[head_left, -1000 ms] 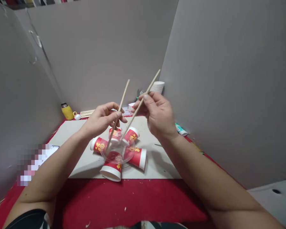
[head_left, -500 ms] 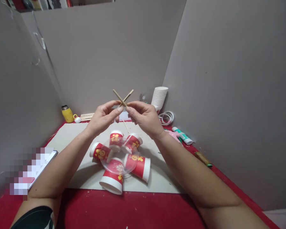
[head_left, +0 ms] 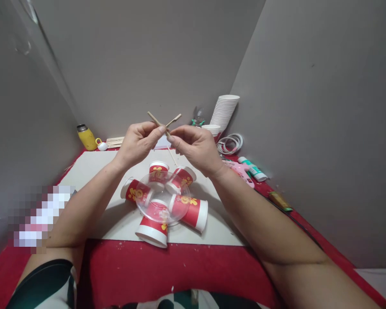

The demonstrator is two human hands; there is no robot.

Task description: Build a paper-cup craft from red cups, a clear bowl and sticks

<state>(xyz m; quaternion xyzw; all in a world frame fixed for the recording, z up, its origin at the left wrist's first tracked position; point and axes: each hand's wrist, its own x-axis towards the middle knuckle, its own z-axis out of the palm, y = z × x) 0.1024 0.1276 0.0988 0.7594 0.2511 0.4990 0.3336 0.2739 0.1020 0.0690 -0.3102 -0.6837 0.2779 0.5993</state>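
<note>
On a red table lies a pale board. Above the board's far half, the left hand pinches one wooden stick and the right hand a second stick, fingers closed tight. Beyond the board's far right corner leans a stack of nested white cups. At its middle, a clear plastic disc overlaps five red-and-white paper cups lying sideways, contents hard to see. Over its far edge, both sticks cross at the fingertips.
</note>
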